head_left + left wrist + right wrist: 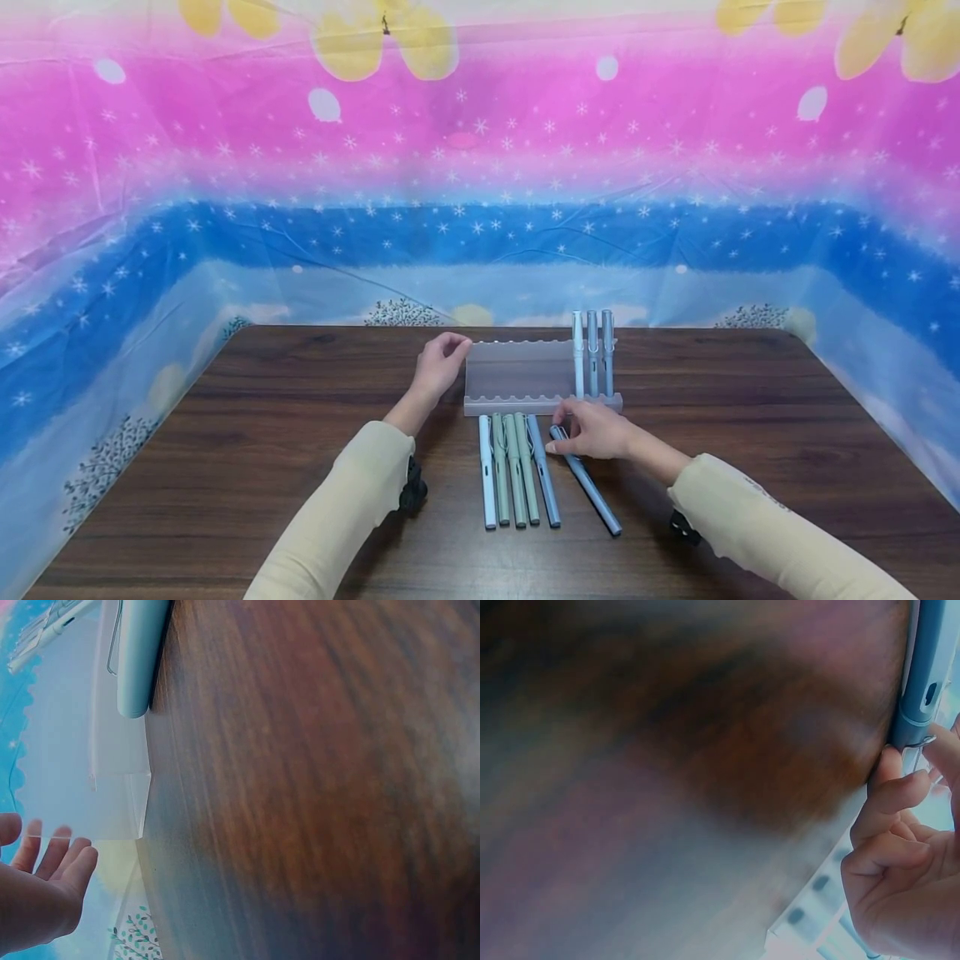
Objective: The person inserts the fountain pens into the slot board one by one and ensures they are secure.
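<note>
A clear plastic pen rack (517, 367) with notched edges stands on the table. My left hand (442, 362) holds its upper left edge, with fingers (64, 859) behind the clear panel and the thumb in front. Just before the rack's right part, my right hand (596, 429) pinches the clip end of a dark blue pen (596, 493), which slants away from the other pens. In the right wrist view the thumb and a finger meet this pen (926, 675) near its clip. One pale pen (578, 354) and two grey-blue pens (593, 354) stand in the rack's right slots.
In front of the rack lies a row with a pale blue pen (487, 475), several green pens (513, 475) and a blue pen (544, 475), side by side. The brown wooden table (262, 433) ends at a colourful printed cloth (480, 233) behind and beside it.
</note>
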`<state>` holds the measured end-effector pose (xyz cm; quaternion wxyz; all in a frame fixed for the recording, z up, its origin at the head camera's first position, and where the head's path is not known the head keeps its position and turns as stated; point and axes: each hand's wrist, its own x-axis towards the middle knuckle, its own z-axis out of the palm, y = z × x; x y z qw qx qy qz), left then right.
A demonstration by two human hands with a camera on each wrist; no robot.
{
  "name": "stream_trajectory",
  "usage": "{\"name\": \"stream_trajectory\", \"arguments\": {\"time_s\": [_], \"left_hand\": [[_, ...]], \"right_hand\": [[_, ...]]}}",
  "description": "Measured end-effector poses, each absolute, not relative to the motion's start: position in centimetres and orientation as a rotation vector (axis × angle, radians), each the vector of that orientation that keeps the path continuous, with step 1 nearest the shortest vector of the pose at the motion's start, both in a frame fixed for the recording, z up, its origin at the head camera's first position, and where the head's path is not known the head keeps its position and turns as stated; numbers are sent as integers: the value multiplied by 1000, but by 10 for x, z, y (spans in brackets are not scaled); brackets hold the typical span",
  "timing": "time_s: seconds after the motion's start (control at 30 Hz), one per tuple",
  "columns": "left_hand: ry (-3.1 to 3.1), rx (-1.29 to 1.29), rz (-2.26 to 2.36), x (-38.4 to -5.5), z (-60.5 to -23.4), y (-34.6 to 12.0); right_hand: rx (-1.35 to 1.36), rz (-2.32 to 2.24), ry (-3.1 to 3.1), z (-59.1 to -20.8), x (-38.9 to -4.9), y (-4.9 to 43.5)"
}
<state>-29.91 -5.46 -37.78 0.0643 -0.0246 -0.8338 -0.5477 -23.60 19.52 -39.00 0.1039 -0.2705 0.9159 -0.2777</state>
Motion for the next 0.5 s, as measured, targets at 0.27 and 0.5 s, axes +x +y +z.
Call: {"name": "stream_trajectory", "arguments": {"time_s": [0.27, 0.5], "left_hand": [[-2507, -81, -1631, -302, -378, -55], [-2506, -75, -1635, -300, -378, -54]], "right_hand": [[-783, -889, 2567, -387, -236, 200], [-859, -889, 2547, -388, -235, 201]]}}
